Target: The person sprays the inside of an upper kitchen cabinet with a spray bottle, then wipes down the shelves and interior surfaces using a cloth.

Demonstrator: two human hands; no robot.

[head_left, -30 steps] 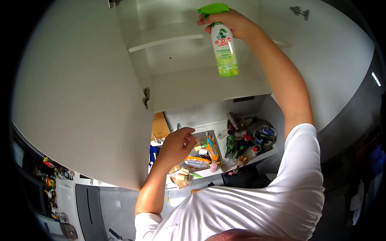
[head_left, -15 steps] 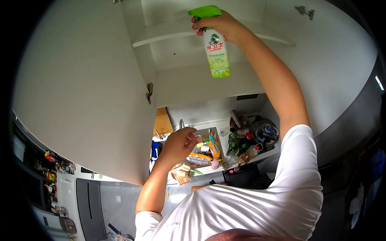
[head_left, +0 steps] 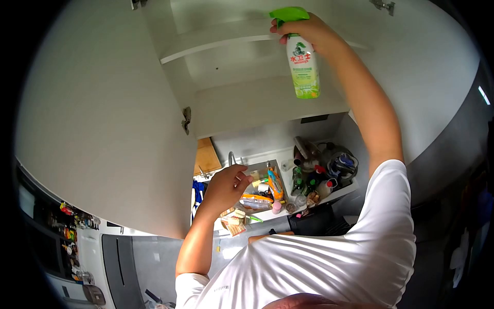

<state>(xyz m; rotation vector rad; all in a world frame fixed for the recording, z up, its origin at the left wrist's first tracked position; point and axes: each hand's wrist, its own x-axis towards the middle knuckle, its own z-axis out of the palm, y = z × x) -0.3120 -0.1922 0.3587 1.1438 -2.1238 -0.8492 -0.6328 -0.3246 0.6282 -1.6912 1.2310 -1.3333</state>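
My right hand [head_left: 315, 34] is wrapped round the neck of a spray bottle [head_left: 304, 67] with a green trigger head and a white-and-green label. The bottle hangs nearly upright in front of the cabinet [head_left: 247, 100], whose inside shelf [head_left: 221, 45] lies behind it. Lower down, my left hand [head_left: 225, 189] hovers over the sink area with nothing in it, its fingers loosely bent and apart.
A large cabinet door [head_left: 103, 118] stands open on the left, another [head_left: 417, 87] on the right. Below are a sink [head_left: 280, 172] full of packages, several bottles [head_left: 311, 183] crowded at its right, a faucet [head_left: 231, 158] and a cutting board [head_left: 207, 156].
My right hand has carried the spray bottle to the right across the cabinet front. My left hand has hardly moved. The view has shifted slightly.
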